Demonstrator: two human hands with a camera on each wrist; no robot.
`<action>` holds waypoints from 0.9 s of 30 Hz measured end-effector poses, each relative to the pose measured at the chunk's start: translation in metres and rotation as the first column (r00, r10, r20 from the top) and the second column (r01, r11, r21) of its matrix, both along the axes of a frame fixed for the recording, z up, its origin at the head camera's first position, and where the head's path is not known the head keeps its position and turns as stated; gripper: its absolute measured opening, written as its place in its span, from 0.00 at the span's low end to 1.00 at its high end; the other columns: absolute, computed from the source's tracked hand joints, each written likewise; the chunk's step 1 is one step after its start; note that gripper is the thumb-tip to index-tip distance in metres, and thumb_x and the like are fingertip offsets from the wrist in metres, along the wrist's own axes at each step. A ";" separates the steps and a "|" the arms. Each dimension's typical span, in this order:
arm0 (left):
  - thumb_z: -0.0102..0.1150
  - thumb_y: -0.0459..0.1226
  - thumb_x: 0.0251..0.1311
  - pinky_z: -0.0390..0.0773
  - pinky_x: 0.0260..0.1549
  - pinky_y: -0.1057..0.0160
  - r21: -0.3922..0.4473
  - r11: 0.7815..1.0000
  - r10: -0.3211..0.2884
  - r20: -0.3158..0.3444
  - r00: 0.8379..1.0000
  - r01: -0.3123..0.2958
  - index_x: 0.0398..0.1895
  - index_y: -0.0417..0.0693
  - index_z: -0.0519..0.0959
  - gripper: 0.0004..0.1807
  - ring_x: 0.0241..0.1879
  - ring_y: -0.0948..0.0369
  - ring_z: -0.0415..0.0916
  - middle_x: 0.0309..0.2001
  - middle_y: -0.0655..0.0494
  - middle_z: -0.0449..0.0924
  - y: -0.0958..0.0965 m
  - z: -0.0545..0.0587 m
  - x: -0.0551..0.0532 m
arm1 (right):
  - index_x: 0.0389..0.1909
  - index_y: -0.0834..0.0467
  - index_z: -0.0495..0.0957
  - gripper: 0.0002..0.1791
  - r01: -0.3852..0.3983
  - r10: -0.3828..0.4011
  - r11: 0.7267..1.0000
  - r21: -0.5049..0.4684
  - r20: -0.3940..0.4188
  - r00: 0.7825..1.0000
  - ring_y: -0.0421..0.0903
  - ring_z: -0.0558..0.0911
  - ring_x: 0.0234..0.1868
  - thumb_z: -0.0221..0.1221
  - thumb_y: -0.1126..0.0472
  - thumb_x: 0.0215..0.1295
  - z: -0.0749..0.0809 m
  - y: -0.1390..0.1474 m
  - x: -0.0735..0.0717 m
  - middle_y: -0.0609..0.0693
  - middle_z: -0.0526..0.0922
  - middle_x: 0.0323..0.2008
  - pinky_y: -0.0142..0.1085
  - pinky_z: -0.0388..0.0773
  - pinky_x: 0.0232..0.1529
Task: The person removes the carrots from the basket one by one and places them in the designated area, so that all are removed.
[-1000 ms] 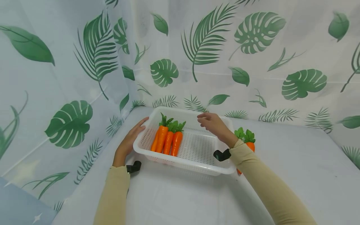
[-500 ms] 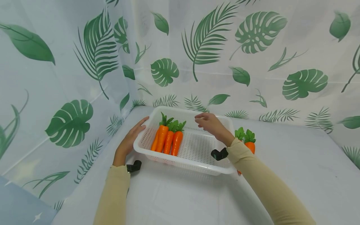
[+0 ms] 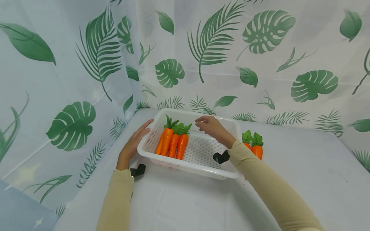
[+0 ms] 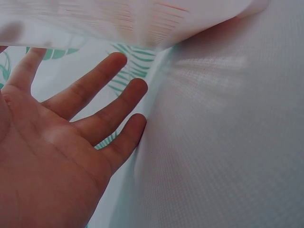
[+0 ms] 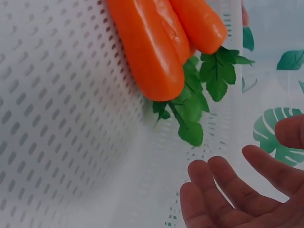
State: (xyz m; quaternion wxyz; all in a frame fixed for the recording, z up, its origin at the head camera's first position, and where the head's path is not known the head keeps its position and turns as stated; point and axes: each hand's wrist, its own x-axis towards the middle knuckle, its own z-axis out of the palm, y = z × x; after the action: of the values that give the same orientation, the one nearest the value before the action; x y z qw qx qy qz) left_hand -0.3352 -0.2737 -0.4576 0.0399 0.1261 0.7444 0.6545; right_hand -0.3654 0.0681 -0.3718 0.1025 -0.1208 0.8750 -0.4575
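A white perforated plastic basket (image 3: 188, 166) stands on the table with several orange carrots (image 3: 182, 145) lying side by side in its left part, green tops toward the back. My left hand (image 3: 132, 147) is at the basket's left end, fingers spread along the outside of the rim. In the left wrist view its palm (image 4: 61, 147) holds nothing. Over the right half of the basket hovers my right hand (image 3: 215, 129), fingers loosely bent. In the right wrist view nothing lies between those fingers (image 5: 237, 187), and the carrots (image 5: 147, 52) are apart from them.
More carrots (image 3: 257, 151) lie on the table just right of the basket, partly hidden behind the right sleeve. Leaf-patterned curtains (image 3: 202, 48) rise behind the table and along its left side. Both wrists carry small black cameras (image 3: 221, 157).
My right hand has drifted left over the basket, toward the carrots inside. The left hand and the carrots in the basket stay where they were.
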 end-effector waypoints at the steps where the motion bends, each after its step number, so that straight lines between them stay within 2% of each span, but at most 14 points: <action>1: 0.40 0.53 0.86 0.71 0.69 0.41 0.000 1.000 -0.001 0.000 1.000 0.001 0.87 0.69 0.56 0.31 0.70 0.46 0.66 0.82 0.54 0.61 0.000 0.000 0.000 | 0.71 0.68 0.74 0.26 -0.003 0.003 1.000 0.004 0.000 1.000 0.66 0.79 0.63 0.53 0.55 0.83 -0.001 -0.001 0.000 0.67 0.78 0.67 0.55 0.77 0.66; 11: 0.40 0.53 0.86 0.72 0.68 0.43 0.002 1.000 -0.002 0.003 1.000 0.002 0.87 0.69 0.56 0.31 0.70 0.46 0.66 0.82 0.54 0.61 0.000 0.000 -0.001 | 0.71 0.69 0.74 0.26 -0.048 0.048 0.999 -0.012 0.008 0.999 0.67 0.79 0.62 0.52 0.55 0.83 -0.005 -0.007 -0.002 0.69 0.78 0.66 0.56 0.77 0.65; 27: 0.40 0.53 0.86 0.68 0.70 0.40 -0.002 1.000 0.000 0.004 1.000 0.000 0.87 0.69 0.56 0.31 0.72 0.47 0.65 0.82 0.54 0.60 -0.001 -0.005 -0.004 | 0.69 0.68 0.76 0.25 -0.050 0.052 0.998 -0.026 0.081 0.995 0.65 0.82 0.60 0.53 0.55 0.82 -0.019 -0.014 -0.007 0.68 0.80 0.63 0.56 0.79 0.62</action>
State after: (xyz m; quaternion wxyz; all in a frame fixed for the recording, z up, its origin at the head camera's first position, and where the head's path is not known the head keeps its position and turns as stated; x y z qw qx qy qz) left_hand -0.3392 -0.2747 -0.4628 0.0416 0.1244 0.7449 0.6541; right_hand -0.3723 0.0540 -0.3907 0.1482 -0.1258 0.8611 -0.4698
